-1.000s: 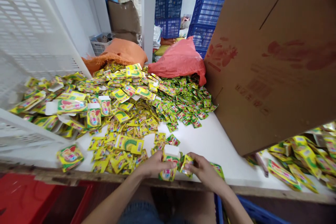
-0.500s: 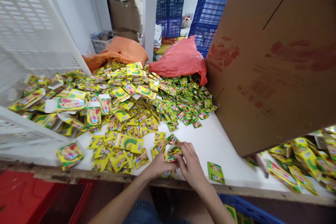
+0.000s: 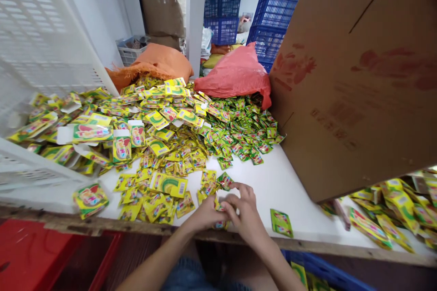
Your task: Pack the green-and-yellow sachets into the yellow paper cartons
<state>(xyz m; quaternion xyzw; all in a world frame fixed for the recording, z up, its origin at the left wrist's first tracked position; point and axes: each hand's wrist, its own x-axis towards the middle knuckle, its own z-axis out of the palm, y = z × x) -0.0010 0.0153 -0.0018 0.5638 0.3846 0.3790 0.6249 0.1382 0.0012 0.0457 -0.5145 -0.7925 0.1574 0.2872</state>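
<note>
My left hand [image 3: 204, 214] grips a small yellow-and-green candy box [image 3: 221, 195] just above the table's front edge, its white flap showing at the top. From the other side, my right hand [image 3: 247, 213] has thumb and fingers bent onto the same box at its open end; the fingers hide most of it. Close beyond lie a few yellow sachets [image 3: 209, 181] and a green sachet [image 3: 225, 181]. To the left, a yellow box [image 3: 169, 185] rests on loose yellow sachets [image 3: 157, 207]. One larger green packet [image 3: 282, 223] lies flat to the right of my right hand.
Candy boxes [image 3: 92, 132] heap up at left beside a white crate [image 3: 51, 54]. Green sachets [image 3: 246, 127] spill from a pink sack [image 3: 235, 72]; an orange sack [image 3: 164, 63] lies alongside. A big cardboard carton [image 3: 355, 91] leans at right. A red stool-like object [image 3: 30, 254] is below left.
My right fingers have shifted over the box's opening, and the green sachet seen there before is no longer visible. The view has tilted slightly. My left hand stays on the box.
</note>
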